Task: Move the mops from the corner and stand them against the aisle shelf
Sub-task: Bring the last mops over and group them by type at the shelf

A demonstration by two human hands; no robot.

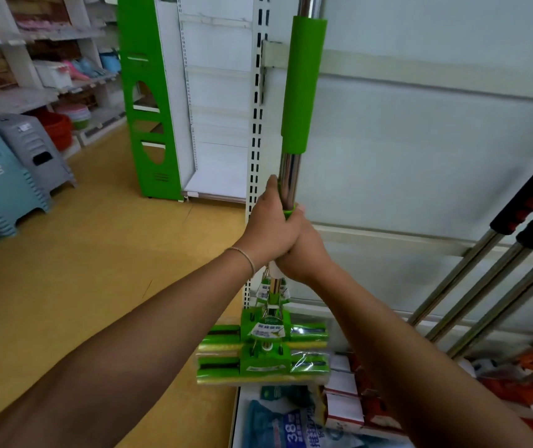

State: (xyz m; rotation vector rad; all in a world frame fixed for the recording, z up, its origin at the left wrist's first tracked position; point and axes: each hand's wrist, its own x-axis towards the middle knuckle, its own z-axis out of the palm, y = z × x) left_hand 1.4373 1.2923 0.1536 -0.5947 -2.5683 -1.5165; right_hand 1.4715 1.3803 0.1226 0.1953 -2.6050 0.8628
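Two hands (left [270,227], right [304,250]) gripping green mops [304,82], two heads

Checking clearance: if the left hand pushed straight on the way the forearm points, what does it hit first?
Likely the white slotted upright of the aisle shelf, just beyond the left hand gripping the green mop's pole. Depth is unclear; the right hand grips the pole too.

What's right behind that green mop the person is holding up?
Behind the green mop, gripped by left hand and right hand, stands the pale shelf panel with its slotted post. The mop hides part of both.
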